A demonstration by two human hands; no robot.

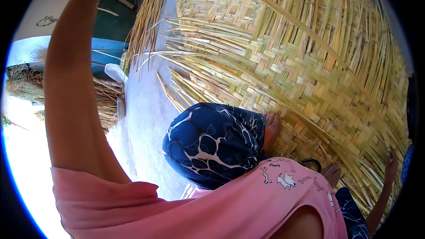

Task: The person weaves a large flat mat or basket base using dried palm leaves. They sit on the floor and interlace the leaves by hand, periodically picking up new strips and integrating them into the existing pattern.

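A large woven mat (pixel 305 84) of yellow-green split reeds spreads across the floor, with long loose strip ends along its far and left sides. A long pale reed strip (pixel 305 28) crosses above it from the top edge toward the lower right. At the right edge, my right hand (pixel 391 161) is closed around the strip's lower end; its fingers are small and partly blurred. My left arm stretches up along the left side and leaves the picture at the top, so the left hand is hidden. My bare feet (pixel 272 128) rest on the mat.
A dark curved object (pixel 312 164) lies between my feet. A bundle of long reeds (pixel 148 22) hangs or leans at the upper left. Beyond the grey floor (pixel 146 119), stacked dry stalks (pixel 104 104) and a white bag (pixel 116 73) lie near a blue-and-green wall.
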